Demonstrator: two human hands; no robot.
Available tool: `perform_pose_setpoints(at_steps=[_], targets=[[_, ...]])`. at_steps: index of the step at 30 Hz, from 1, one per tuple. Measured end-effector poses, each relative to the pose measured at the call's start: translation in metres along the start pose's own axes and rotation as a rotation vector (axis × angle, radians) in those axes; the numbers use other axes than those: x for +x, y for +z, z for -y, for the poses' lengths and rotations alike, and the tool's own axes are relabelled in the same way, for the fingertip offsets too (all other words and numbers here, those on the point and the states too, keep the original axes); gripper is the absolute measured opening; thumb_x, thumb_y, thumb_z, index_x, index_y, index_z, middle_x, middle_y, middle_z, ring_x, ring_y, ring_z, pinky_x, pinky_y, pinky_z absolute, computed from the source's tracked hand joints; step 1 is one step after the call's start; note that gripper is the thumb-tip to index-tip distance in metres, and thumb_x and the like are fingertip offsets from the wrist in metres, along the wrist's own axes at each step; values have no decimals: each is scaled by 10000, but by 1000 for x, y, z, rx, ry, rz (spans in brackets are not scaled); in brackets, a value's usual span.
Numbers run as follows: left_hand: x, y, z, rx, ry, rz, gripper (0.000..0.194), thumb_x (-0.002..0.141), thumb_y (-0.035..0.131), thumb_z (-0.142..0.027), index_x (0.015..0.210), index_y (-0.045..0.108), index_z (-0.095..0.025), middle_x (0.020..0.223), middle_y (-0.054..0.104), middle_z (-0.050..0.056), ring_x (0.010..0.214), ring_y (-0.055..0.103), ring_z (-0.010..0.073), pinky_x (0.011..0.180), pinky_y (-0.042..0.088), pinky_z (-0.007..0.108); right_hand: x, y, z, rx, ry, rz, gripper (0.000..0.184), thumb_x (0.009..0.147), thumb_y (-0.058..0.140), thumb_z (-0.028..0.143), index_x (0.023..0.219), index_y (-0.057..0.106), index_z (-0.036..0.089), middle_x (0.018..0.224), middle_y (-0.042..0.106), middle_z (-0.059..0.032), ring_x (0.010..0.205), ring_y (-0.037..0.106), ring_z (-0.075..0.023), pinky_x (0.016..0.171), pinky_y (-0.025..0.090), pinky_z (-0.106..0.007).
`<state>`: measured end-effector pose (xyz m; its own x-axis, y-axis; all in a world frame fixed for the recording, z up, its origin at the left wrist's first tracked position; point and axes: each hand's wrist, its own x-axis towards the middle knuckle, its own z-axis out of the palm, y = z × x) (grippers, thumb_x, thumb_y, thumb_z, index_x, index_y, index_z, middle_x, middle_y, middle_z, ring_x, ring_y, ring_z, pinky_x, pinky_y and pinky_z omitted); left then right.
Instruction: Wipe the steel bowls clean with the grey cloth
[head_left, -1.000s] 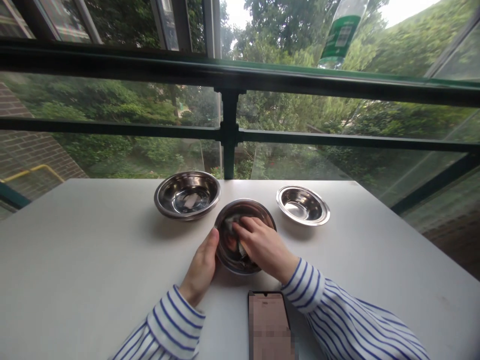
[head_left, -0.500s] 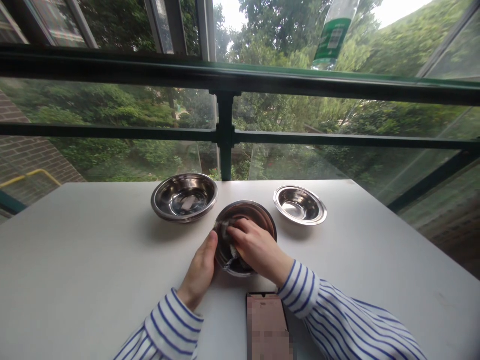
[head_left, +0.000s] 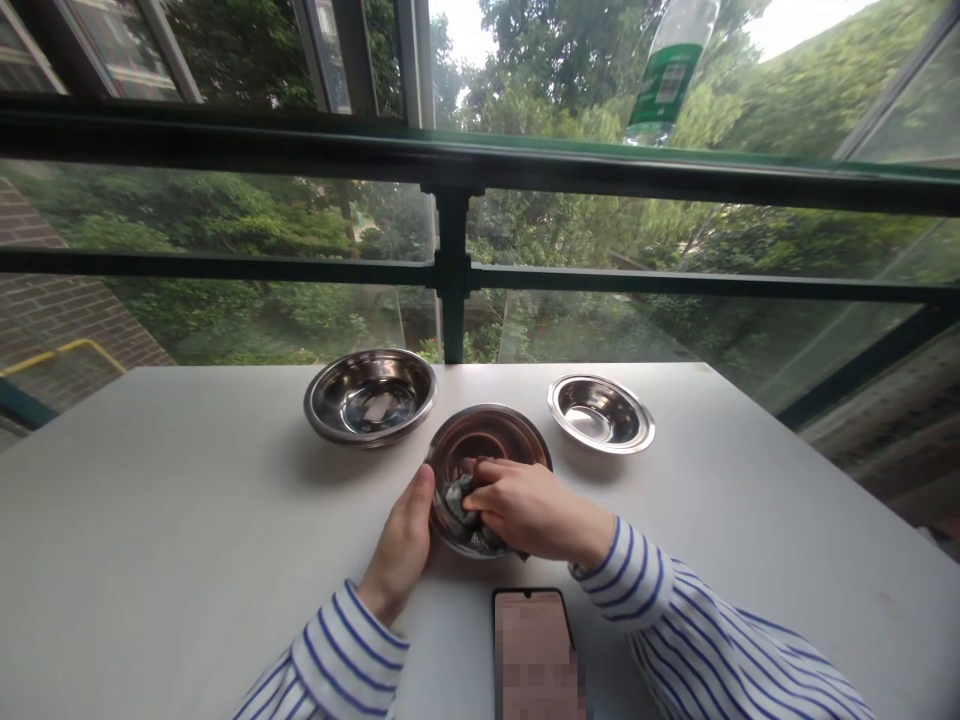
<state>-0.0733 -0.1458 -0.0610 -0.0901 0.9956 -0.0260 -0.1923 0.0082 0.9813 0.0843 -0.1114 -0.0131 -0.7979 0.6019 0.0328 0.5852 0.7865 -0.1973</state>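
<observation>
In the middle of the table a shiny metal bowl (head_left: 480, 428) is tilted a little towards me. My left hand (head_left: 401, 545) grips its left rim, thumb on the edge and the other fingers hidden beneath. Inside the bowl, my right hand (head_left: 525, 505) is closed on a crumpled grey-and-white cloth (head_left: 459, 497), pressed against the inner wall on the near left side. Part of the cloth is hidden under the fingers.
A stack of metal bowls (head_left: 370, 398) stands at the back left, a smaller metal bowl (head_left: 601, 413) at the back right. A phone (head_left: 534, 650) lies near me on the white table (head_left: 187, 560). Beyond is a green railing (head_left: 300, 150) with a plastic bottle (head_left: 667, 85).
My right hand has moved down and towards me inside the bowl with the cloth, uncovering the bowl's far inner wall. My left hand has stayed on the rim.
</observation>
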Motion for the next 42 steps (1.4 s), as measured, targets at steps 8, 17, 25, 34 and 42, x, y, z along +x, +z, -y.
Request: perform_pose_setpoints(at_steps=[8,17,25,34,42], targets=[[-1,0,-1,36,11,15,508,847,409,-478,1221,530,-155,1325,494,67,1273,355,226,1068,248,341,12,12,3,-153,270,-188,264,865,428,159,1110,522,181,1016,540,-104,932,503,-213,671,458,-278],[-1,2,-3,98,10,-9,529,836,410,-497,1203,543,-141,1286,535,73,1230,417,249,1044,289,363,12,12,1,-33,145,-213,231,892,420,239,1064,572,211,1009,555,-68,917,500,-176,730,433,-266],[1,-1,1,25,-4,2,548,826,414,-517,1174,565,-121,1265,551,97,1250,390,245,1059,267,366,3,5,4,-75,32,-77,185,866,431,204,913,610,208,947,559,-46,859,532,-160,641,418,-243],[-2,4,-5,149,34,1,495,849,398,-476,1200,547,-160,1295,529,47,1244,400,227,1051,274,330,12,17,-2,-291,391,-239,213,848,404,112,1002,550,131,913,555,-128,819,529,-227,640,421,-311],[-2,2,-5,146,15,16,504,855,380,-478,1207,536,-153,1278,545,52,1219,431,233,1029,306,338,12,11,-1,-121,133,-204,230,875,433,243,1053,578,231,975,558,-53,880,510,-178,705,411,-260]])
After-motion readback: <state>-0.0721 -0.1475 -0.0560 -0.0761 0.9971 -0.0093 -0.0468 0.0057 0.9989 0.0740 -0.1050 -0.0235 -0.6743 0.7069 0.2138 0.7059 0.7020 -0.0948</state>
